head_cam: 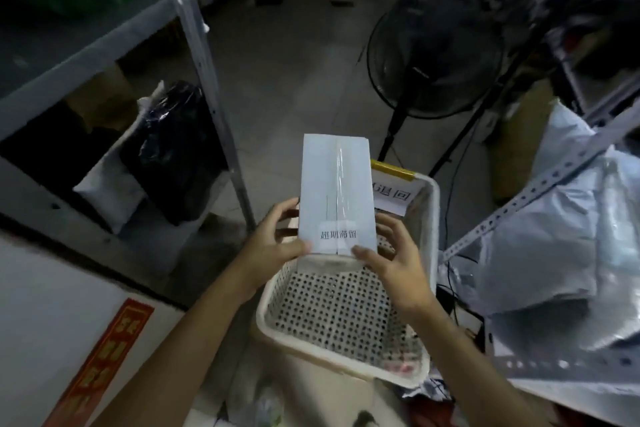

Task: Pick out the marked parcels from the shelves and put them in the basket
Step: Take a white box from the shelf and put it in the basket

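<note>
A white taped box parcel (336, 191) with a printed label near its lower end hangs above the far half of the white perforated basket (349, 362). My left hand (277, 243) grips its left edge and lower corner. My right hand (391, 260) holds its right edge, thumb on the lower right corner. Inside the basket's far end stands a white sign (391, 198) with a yellow strip on top.
Grey metal shelving (69, 55) stands at left, with black and white bagged parcels (166, 156) on its lower level. A black floor fan (433, 52) stands behind the basket. Large silvery plastic bags (561, 236) and a slotted rail fill the right. A white box with a red sticker (100, 360) lies at lower left.
</note>
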Demonstrator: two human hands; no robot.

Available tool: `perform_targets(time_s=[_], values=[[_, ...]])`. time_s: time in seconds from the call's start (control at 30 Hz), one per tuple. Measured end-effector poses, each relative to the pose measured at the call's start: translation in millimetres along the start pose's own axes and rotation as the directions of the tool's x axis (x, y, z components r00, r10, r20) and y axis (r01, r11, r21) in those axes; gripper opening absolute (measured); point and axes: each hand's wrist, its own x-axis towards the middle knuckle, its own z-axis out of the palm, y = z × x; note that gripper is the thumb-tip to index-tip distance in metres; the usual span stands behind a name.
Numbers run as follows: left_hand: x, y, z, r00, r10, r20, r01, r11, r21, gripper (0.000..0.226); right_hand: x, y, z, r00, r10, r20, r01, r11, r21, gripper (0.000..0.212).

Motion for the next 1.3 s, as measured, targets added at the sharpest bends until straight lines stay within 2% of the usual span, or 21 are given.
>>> perform_targets(time_s=[0.27, 0.4, 0.83, 1.1, 1.3], values=[[94.6, -44.8, 9.8, 0.985, -0.132, 0.113, 0.128, 0.991, 0.037, 0.073, 58.3, 56.3, -9.2, 0.990, 0.081, -0.119, -0.081, 0.997, -0.001, 0.058], [141.2, -84.8, 20.6, 0.980, -0.168, 0.103, 0.167, 0.986, 0.022, 0.067, 97.9, 102.3, -18.0, 0.982, 0.120, -0.146, -0.120, 0.993, 0.004, 0.060], [288.4, -235.7, 47.8, 0.970, -0.240, 0.027, 0.240, 0.971, -0.009, 0.065, 236.8, 274.5, -28.6, 0.954, 0.245, -0.173, -0.243, 0.970, 0.030, 0.069], [341.8, -309.0, 53.7, 0.957, -0.290, 0.007, 0.289, 0.954, 0.077, 0.066, 279.6, 343.4, -28.4, 0.934, 0.320, -0.157, -0.305, 0.946, 0.110, 0.066], [367.1, -334.6, 62.8, 0.961, -0.275, -0.007, 0.275, 0.959, 0.062, 0.067, 301.3, 373.4, -34.6, 0.933, 0.327, -0.150, -0.312, 0.943, 0.114, 0.068]])
